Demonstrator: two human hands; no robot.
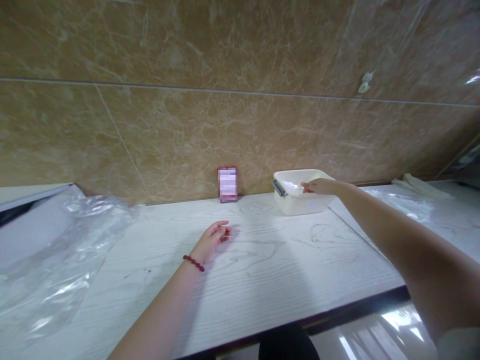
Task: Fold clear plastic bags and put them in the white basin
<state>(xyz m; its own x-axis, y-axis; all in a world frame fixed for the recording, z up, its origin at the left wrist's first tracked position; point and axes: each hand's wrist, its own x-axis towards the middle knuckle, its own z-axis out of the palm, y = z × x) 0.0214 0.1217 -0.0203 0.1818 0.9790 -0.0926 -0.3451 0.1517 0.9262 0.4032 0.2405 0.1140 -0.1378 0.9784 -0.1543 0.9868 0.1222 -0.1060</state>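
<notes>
My right hand [318,186] reaches out to a white plastic box [300,205] standing by the wall, and its fingers close over the box's near rim. A grey clip shows on the box's left side. My left hand [213,239] rests on the white wood-grain table [262,260] with fingers loosely curled and nothing in them; a red bead bracelet [193,263] circles the wrist. A small red card or packet [227,184] leans upright against the wall between the two hands.
Crumpled clear plastic sheeting [63,250] covers the table's left part. More clear plastic [405,205] and a pale folded thing lie at the right. A brown marble-tiled wall [225,100] closes off the back. The table's dark front edge [337,315] runs near me.
</notes>
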